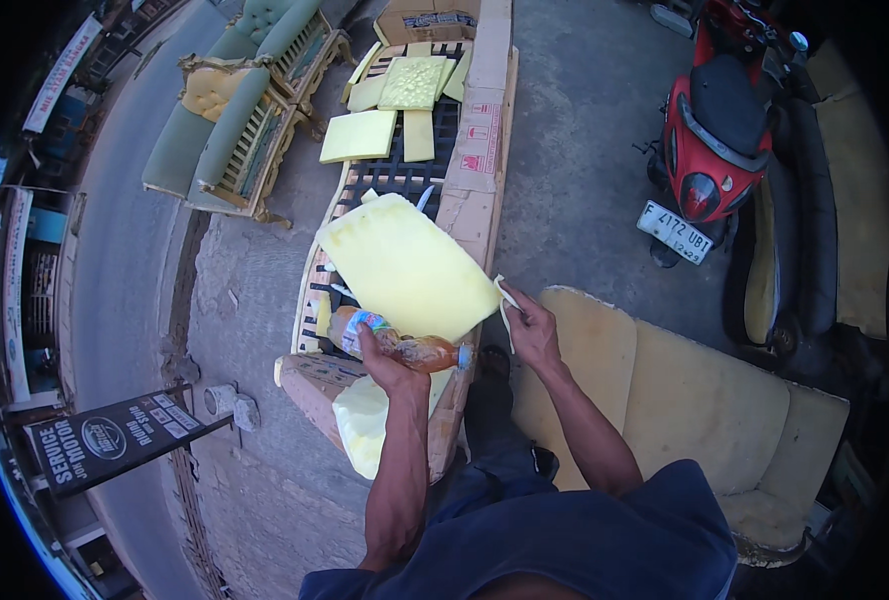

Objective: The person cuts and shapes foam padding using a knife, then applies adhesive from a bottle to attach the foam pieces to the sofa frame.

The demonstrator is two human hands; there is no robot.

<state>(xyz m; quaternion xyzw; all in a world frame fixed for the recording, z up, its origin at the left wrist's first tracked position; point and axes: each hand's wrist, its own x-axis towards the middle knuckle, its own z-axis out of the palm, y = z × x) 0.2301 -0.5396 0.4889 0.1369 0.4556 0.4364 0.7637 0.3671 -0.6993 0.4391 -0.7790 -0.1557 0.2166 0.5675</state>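
Observation:
My left hand (395, 370) is wrapped round a clear plastic bottle (433, 353), which lies nearly level with its pale blue cap to the right. Amber-brown contents show through the bottle, and a coloured label is near its left end. In my right hand (533, 332) a thin pale yellow strip (505, 300), which looks like foam, is pinched beside the corner of a large yellow foam sheet (405, 260). That sheet rests at a slant on a sofa frame (475, 200) with black webbing and cardboard-covered sides. Another piece of foam (362, 425) sits at the frame's near end.
Smaller foam pieces (415, 82) lie on the frame's far part. A worn beige sofa (705, 410) stands at my right, with a red motorbike (710, 140) beyond it. Green carved sofas (225, 130) and a black sign (115, 440) are by the road at left.

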